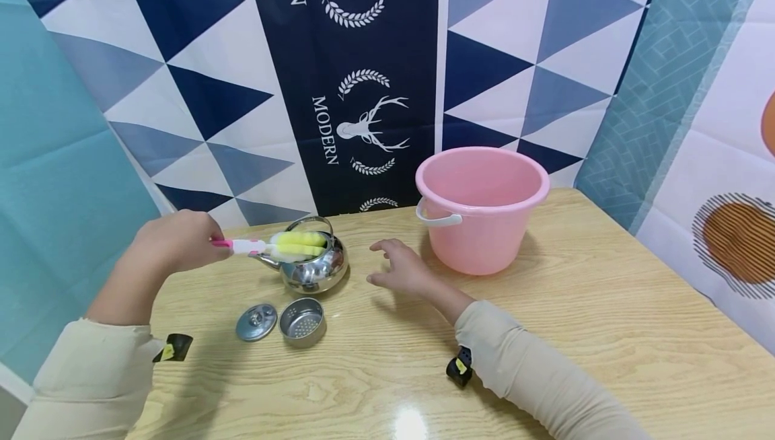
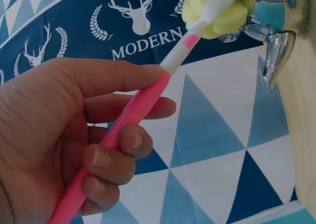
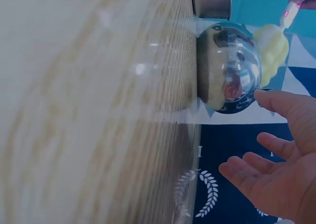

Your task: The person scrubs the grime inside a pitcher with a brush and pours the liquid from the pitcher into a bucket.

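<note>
My left hand [image 1: 178, 241] grips the pink handle of a cleaning brush [image 2: 143, 100] with a yellow and white sponge head. In the head view the sponge head [image 1: 297, 245] lies over the top opening of a shiny steel teapot [image 1: 315, 275]; how far it reaches inside cannot be told. Fingers spread and nothing held, my right hand [image 1: 399, 268] hovers to the right of the teapot, apart from it. Before the teapot on the table lie its round lid [image 1: 256, 322] and a perforated steel strainer basket [image 1: 303, 322].
A pink bucket [image 1: 478, 238] with a white handle stands at the back right of the wooden table [image 1: 375, 373]. Behind the table hangs a patterned cloth [image 1: 363, 56]. The teapot's spout [image 2: 276, 56] points left, toward my left hand.
</note>
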The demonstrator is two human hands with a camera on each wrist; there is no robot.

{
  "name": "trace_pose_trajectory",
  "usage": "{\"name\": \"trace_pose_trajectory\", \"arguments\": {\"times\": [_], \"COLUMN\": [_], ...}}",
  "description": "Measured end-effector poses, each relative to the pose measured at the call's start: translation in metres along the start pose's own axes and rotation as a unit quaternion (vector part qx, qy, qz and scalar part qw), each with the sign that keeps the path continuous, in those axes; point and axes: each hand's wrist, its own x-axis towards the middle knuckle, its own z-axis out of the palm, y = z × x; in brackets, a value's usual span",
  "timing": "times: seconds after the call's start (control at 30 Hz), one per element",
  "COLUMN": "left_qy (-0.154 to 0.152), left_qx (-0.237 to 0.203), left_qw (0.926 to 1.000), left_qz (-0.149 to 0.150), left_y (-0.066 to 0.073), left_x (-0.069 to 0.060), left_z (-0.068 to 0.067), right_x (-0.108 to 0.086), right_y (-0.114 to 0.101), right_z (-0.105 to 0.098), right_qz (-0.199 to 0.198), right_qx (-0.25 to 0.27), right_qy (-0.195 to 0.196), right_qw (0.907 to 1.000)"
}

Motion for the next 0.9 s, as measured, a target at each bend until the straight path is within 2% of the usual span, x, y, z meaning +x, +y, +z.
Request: {"name": "trace_pose_trajectory", "arguments": {"times": [0.37, 0.57, 0.67, 0.9], "left_qy": [0.028, 0.041, 0.041, 0.073], "left_qx": [-0.011, -0.036, -0.061, -0.127], "left_qw": [0.9995, 0.9985, 0.9972, 0.9892], "left_qz": [-0.007, -0.009, -0.010, -0.011], "left_y": [-0.012, -0.022, -0.027, -0.039], "left_x": [-0.012, -0.022, -0.028, -0.038], "left_z": [0.009, 0.019, 0.026, 0.054], "right_x": [-0.001, -0.003, -0.004, -0.005], "right_y": [0.000, -0.002, -0.002, 0.001], "right_z": [-0.002, -0.005, -0.008, -0.013], "right_qz": [-0.011, -0.008, -0.003, -0.014], "right_qx": [-0.004, -0.021, -0.017, -0.016], "right_qy": [0.000, 0.010, 0.021, 0.071], "right_qw": [0.9999, 0.9997, 0.9996, 0.9972]}}
